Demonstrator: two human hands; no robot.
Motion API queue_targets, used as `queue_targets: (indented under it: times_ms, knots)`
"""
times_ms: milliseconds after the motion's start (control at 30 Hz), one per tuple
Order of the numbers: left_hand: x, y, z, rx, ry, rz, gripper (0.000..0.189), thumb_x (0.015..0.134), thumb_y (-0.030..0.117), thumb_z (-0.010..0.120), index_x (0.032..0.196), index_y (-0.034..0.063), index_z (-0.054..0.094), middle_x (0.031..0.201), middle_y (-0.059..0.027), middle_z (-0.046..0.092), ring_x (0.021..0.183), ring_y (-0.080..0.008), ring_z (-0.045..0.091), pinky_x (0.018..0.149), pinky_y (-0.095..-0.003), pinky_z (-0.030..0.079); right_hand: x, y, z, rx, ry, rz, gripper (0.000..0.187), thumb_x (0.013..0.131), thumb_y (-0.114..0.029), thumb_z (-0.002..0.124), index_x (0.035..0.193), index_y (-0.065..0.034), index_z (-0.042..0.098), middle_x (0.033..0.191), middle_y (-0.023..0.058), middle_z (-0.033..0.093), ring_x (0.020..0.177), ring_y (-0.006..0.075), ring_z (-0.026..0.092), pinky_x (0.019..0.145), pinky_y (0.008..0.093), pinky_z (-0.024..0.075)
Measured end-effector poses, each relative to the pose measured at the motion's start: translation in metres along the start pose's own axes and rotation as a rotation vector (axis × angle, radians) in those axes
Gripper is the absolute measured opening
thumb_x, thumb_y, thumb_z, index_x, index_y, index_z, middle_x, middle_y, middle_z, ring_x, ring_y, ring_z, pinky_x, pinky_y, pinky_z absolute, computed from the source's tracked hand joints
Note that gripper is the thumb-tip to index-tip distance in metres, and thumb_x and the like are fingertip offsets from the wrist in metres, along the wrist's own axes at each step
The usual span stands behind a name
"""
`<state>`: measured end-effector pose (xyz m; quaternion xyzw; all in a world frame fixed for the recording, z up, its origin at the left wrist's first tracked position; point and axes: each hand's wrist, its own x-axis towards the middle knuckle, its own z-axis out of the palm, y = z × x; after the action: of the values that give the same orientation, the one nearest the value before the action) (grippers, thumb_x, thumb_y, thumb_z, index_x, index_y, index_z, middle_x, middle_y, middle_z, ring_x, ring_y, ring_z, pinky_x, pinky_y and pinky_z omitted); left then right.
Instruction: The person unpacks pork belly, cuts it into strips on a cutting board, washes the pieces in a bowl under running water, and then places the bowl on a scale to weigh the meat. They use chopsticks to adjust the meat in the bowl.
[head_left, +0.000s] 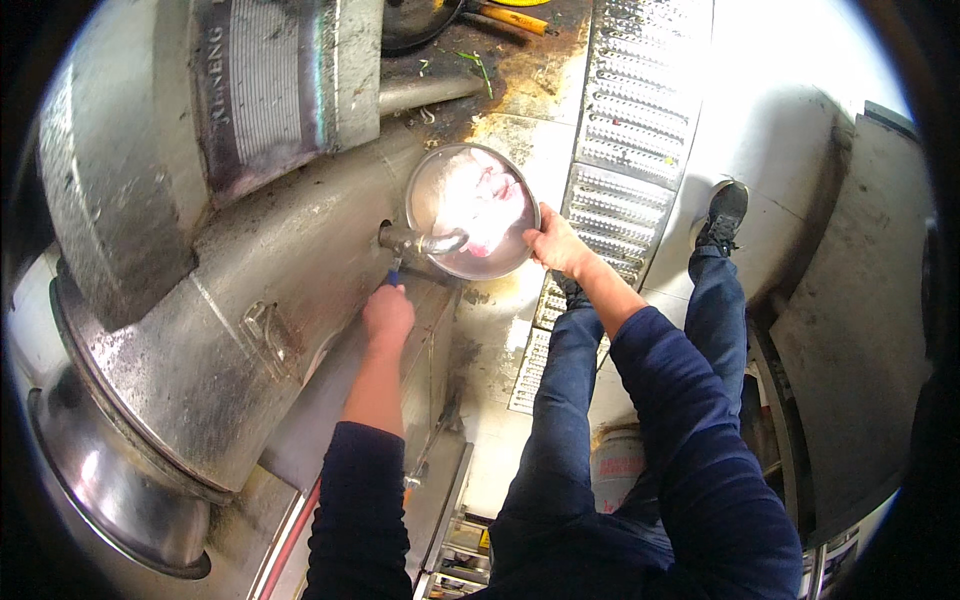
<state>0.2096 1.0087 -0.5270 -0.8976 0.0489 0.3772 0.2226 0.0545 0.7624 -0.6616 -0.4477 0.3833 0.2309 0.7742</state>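
My right hand (559, 244) grips the right rim of a round metal basin (424, 196), thumb over the edge. Inside the basin lie pale pink pieces that look like raw meat (501, 187), partly washed out by glare. A curved metal spout (444, 242) reaches from the side of a stainless steel appliance (300, 240) over the basin's left part. Below the spout, my left hand (388, 315) is closed around a blue-covered valve lever (394, 277). Whether liquid is flowing from the spout cannot be made out in the glare.
A perforated metal drain grate (622, 187) runs along the floor beside my feet. At the top, a dark wok (416, 22) has a wooden handle (514, 18). Green scraps (480, 67) lie on the stained floor. A steel counter (847, 330) stands at the right.
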Motion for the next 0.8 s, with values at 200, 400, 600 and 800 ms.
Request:
queue_targets:
  times_ms: [200,400,600,800]
  knots:
    - [0.004,-0.003,0.002,0.121,0.049,-0.021,0.047,0.108,0.037,0.044,0.103,-0.0009,0.070,0.103,-0.0262,0.073,0.100,-0.0443,0.070,0.087,-0.0545,0.055,0.010,0.006,-0.015,0.018,-0.002,0.014,0.023,0.092,-0.006,0.059,0.111,0.0020,0.049,0.071,0.0113,0.059,0.057,0.0195,0.059,0.049,0.0358,0.0475]
    - [-0.006,0.006,-0.008,0.132,0.022,-0.066,0.050,0.108,0.040,0.041,0.109,-0.0041,0.065,0.102,-0.0281,0.072,0.102,-0.0450,0.070,0.086,-0.0534,0.055,0.017,0.015,-0.023,-0.089,0.032,-0.018,0.027,0.090,-0.008,0.061,0.113,0.0035,0.053,0.088,0.0199,0.067,0.078,0.0279,0.067,0.071,0.0395,0.0529]
    - [-0.035,0.023,0.037,-0.580,0.004,-0.172,0.036,0.106,0.031,0.052,0.127,0.0027,0.060,0.119,-0.0202,0.070,0.095,-0.0369,0.070,0.086,-0.0494,0.056,0.024,0.023,-0.039,-0.210,0.092,-0.149,0.036,0.090,-0.012,0.065,0.120,0.0043,0.053,0.110,0.0312,0.068,0.111,0.0446,0.065,0.097,0.0462,0.0500]
    - [-0.027,0.092,0.112,-1.971,-0.343,-0.202,0.062,0.098,0.006,0.059,0.155,0.0147,0.037,0.141,-0.0117,0.057,0.113,-0.0275,0.061,0.100,-0.0509,0.052,0.031,0.016,-0.068,-0.246,0.031,-0.062,0.038,0.090,-0.014,0.067,0.121,0.0038,0.055,0.113,0.0300,0.068,0.114,0.0415,0.065,0.098,0.0442,0.0503]
